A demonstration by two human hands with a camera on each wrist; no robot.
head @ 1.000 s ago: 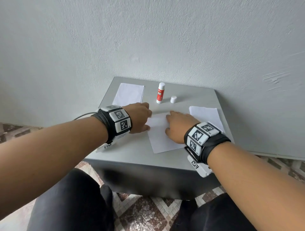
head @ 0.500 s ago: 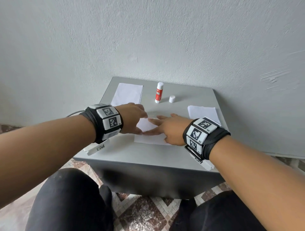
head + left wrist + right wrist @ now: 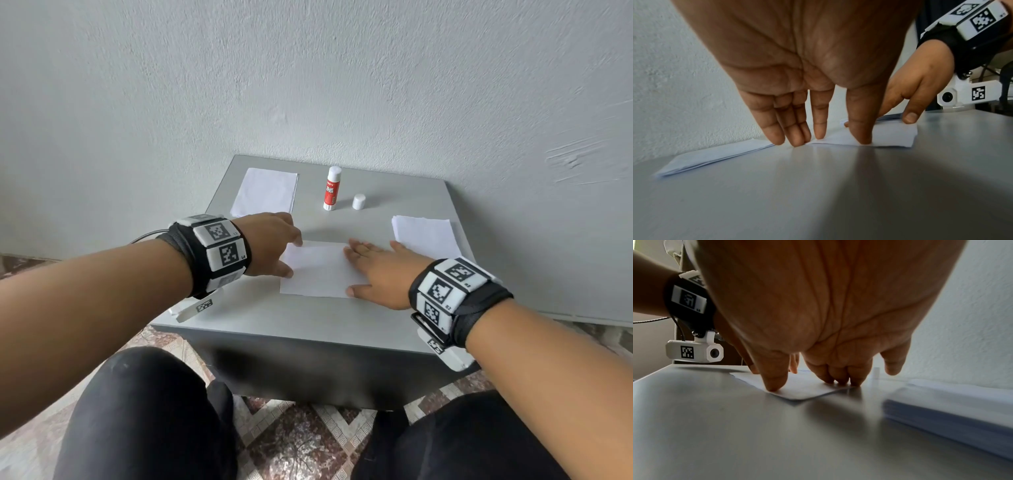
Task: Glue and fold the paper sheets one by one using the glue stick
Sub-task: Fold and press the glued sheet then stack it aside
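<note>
My left hand, fingers straight, presses fingertips onto the folded sheet's left edge. Sheet lies mid-table, long axis left-to-right, its right end hidden under my right hand, which lies flat and outspread on it. Behind it, the glue stick stands upright, uncapped, cap just beside. Its label is hard to read. Paper stack at right.
</note>
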